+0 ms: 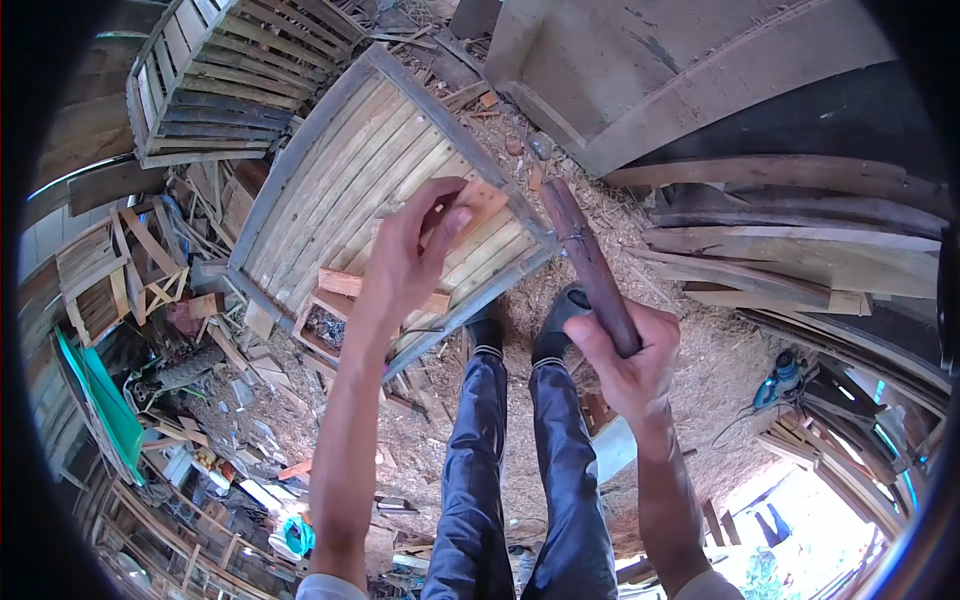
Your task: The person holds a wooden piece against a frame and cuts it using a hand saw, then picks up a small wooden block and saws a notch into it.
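My left hand (420,235) is closed in a pinch on a small, light-brown wooden block (484,204), raised above a slatted wooden panel (350,170) with a grey frame. In my right hand (635,355), the fingers wrap round the lower end of a thick, dark reddish-brown wooden stick (590,260). It tilts up and to the left, and a thin bit of metal or wire shows partway along it. Near the panel's lower edge lie a wooden strip (342,283) and an open wooden box (322,328) with small dark pieces, perhaps nails, inside.
Wood shavings and scraps cover the floor (700,400) around my feet. A slatted crate (225,95) stands at the upper left. Long boards (800,240) are stacked at the right, near a blue-green power tool (783,378) with a cord. A large wooden sheet (660,70) leans at the top.
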### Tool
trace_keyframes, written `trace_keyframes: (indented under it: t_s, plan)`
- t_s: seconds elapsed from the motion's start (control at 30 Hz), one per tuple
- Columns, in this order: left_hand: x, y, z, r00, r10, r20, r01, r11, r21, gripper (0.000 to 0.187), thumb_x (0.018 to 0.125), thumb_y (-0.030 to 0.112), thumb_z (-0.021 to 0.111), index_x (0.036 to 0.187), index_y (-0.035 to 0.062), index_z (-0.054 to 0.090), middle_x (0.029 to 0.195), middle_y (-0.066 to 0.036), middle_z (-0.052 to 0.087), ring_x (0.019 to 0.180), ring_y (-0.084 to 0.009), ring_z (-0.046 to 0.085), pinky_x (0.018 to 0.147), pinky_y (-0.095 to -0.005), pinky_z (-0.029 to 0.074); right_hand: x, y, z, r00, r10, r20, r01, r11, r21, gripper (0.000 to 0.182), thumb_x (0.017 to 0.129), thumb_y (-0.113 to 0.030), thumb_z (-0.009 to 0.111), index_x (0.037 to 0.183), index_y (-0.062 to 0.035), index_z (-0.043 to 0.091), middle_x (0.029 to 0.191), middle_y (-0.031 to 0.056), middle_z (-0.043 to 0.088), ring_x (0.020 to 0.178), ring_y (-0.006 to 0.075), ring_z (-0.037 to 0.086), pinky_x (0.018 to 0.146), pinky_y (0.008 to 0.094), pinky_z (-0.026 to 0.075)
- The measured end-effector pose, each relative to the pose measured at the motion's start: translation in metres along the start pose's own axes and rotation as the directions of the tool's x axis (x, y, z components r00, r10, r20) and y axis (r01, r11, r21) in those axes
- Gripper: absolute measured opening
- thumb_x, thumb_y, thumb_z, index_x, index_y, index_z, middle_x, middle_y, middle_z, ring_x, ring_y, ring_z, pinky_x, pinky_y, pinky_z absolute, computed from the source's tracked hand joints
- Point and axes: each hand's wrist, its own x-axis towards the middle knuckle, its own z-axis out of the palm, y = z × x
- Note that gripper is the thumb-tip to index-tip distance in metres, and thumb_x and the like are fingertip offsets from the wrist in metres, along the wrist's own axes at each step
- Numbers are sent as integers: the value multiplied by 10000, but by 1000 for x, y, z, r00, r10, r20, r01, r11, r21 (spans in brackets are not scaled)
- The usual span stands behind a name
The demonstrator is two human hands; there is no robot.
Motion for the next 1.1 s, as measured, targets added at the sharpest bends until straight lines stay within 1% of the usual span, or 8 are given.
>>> trace_keyframes:
  t_s: [0.1,0.13,0.17,0.27,0.3,0.4,0.7,1.1]
  plan:
    - [20,-7,-8,918,381,112,-389,805,448,217,851,33,651,1067,22,655,941,-119,657,802,-274,631,715,-365,513,-3,17,-1,999,-37,-35,40,995,96,253,857,-194,740,759,18,643,589,33,537,511,80,460,471,279,357]
    - [25,-10,-7,908,398,133,-408,767,496,234,836,35,660,1070,34,659,944,-114,656,824,-280,627,732,-375,508,-3,18,-1,998,-42,-50,48,991,127,251,866,-195,728,761,17,642,592,29,534,513,76,451,472,278,354]
    - [29,-13,-5,898,413,154,-426,726,539,252,822,37,669,1073,47,664,948,-109,655,846,-287,623,749,-385,504,-6,14,-1,990,134,-45,-129,988,85,294,900,-241,695,766,14,636,570,2,491,518,63,406,463,278,325]
    - [32,-27,8,867,459,194,-468,616,633,282,794,30,679,1071,80,675,963,-89,649,920,-284,606,808,-400,478,-5,19,0,943,311,-117,-305,950,68,345,918,-285,678,750,12,626,541,-17,450,518,63,374,457,281,298]
    - [33,-33,13,857,473,204,-477,580,660,289,788,25,679,1069,90,678,969,-82,647,947,-279,600,828,-402,468,-6,24,-1,952,282,-121,-274,959,75,363,923,-302,670,746,12,627,532,-18,439,516,64,371,455,285,293]
    - [30,-47,25,882,453,132,-421,628,655,291,806,69,677,1086,146,683,1030,-38,634,980,-246,561,891,-395,419,-15,42,-3,966,230,-116,-220,971,92,411,934,-345,652,734,14,629,511,-15,413,510,65,363,450,296,283]
    - [24,-48,27,868,487,99,-371,502,781,315,785,156,726,1094,148,664,1053,-34,645,1082,-259,563,991,-444,380,-25,73,-3,966,255,-37,-255,967,18,436,937,-369,635,738,18,642,483,20,377,478,82,350,443,317,297]
    - [21,-54,23,840,503,203,-485,527,698,234,763,141,737,986,124,671,1077,-20,639,997,-242,577,918,-404,404,-36,73,-7,950,310,-43,-308,950,48,446,923,-392,646,748,17,661,472,45,417,456,98,389,440,329,325]
